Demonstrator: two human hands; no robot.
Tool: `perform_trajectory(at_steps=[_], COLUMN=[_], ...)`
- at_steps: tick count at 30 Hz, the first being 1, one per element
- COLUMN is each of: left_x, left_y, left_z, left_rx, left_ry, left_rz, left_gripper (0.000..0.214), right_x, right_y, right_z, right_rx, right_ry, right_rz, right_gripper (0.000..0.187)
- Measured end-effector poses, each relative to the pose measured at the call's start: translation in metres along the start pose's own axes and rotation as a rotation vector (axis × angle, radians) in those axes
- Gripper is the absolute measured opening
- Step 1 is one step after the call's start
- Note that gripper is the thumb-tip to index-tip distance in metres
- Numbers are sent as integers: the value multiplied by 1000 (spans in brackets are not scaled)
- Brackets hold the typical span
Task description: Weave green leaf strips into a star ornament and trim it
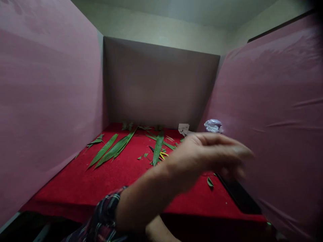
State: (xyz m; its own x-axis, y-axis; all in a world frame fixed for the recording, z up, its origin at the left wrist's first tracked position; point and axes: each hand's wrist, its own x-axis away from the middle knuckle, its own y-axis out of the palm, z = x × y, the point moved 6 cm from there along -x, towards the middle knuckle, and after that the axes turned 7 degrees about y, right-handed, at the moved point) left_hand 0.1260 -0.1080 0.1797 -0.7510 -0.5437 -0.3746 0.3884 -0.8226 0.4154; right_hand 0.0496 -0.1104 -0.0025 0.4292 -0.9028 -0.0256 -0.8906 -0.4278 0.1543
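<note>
My left hand (214, 154) reaches across to the right above the red table (75, 188), its arm in a plaid sleeve (106, 215). The fingers are stretched out, smeared by motion, and nothing shows in them. They hover near the right pink panel (277, 117), just below a crumpled pale purple wrapper (213, 125) and above a flat black object (239, 196). My right hand is out of view; only a patch of bare skin (161, 232) shows at the bottom edge.
Long green leaves (111, 151) and a single upright-lying leaf (158, 148) lie on the table's far half, with leaf scraps (210, 182), thin coloured sticks (163, 154) and a torn paper piece (183, 129). Pink panels wall in the left (45, 117), right and a grey one the back (161, 87).
</note>
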Motion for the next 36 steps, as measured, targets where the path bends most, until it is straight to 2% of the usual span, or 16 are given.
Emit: perform_trajectory(at_steps=[3,6,8,12,14,16,18,19,20,22,25,28,30,32,33,36], left_x=[-17,-18,-16,-10,-8,-7,-5,-4,-3,-1,4,14,19,20,18,10], left_y=[-53,-101,-122,-145,-152,-159,-170,-176,-182,-195,-212,-220,-217,-209,-206,-199], left_z=[39,49,49,50,53,57,57,55,52,46,47,60,70,76,77,76], left_rx=[97,276,343,393,405,412,428,440,453,476,495,513,527,499,448,243], left_ry=[200,254,262,268,284,314,332,335,334,322,327,393,443,474,481,483], left_rz=[242,416,470,513,534,566,622,657,691,747,792,810,795,771,769,809], left_gripper=[11,13,13,12,12,13,13,13,14,17,23,27,29,30,30,30], right_x=[11,21,24,21,22,27,30,31,31,29,22,27,25,14,5,-23], right_y=[1,-9,-13,-11,-1,10,12,10,7,3,10,13,6,-8,-12,11], right_z=[-7,-27,-37,-42,-49,-55,-57,-58,-57,-49,-15,4,-2,-18,-26,-35], right_rx=[-51,56,162,319,503,661,734,757,780,808,730,690,601,356,162,-210], right_ry=[-129,-333,-372,-359,-587,-905,-1095,-1122,-1116,-996,-667,-589,-567,-508,-466,-236], right_rz=[86,189,151,33,35,78,224,340,440,519,284,266,309,365,337,-13], right_gripper=[34,31,32,31,28,15,2,7,11,14,21,23,27,49,68,100])
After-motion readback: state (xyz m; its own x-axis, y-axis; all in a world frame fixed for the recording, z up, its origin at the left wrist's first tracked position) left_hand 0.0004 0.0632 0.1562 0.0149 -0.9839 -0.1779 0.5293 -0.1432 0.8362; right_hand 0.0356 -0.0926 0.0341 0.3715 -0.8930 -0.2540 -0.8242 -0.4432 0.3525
